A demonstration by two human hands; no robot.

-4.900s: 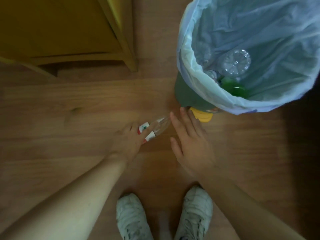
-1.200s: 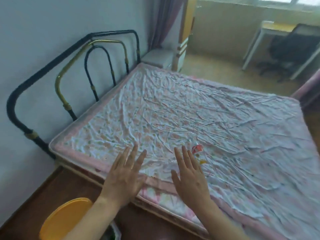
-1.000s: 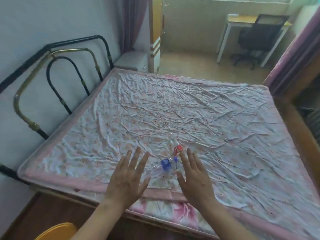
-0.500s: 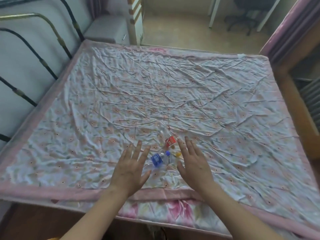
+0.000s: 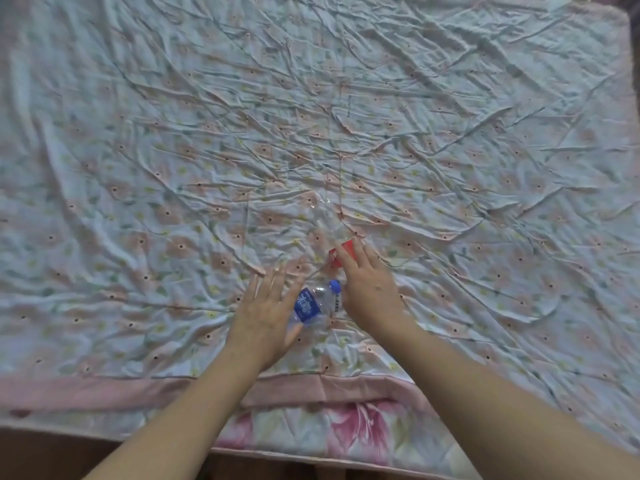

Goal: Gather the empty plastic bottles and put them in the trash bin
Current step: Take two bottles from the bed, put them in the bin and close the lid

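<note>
Two clear plastic bottles lie on the wrinkled bed sheet [image 5: 346,116]. One has a blue label and blue cap [image 5: 311,303]; it lies between my hands. The other has a red label [image 5: 337,244] and stretches away from me, its clear body hard to make out against the sheet. My left hand [image 5: 265,318] rests with fingers spread over the left end of the blue-label bottle. My right hand [image 5: 367,289] lies flat, fingers apart, fingertips over the red label. Neither hand has closed around a bottle. The trash bin is out of view.
The sheet's pink border [image 5: 104,389] runs along the near side of the bed, above a floral mattress side [image 5: 346,434]. Dark wooden floor [image 5: 52,455] shows below at the left.
The view has tilted down and closer to the bed. Both hands have moved forward onto the two bottles; the left now covers part of the blue-label bottle, the right reaches the red label.
</note>
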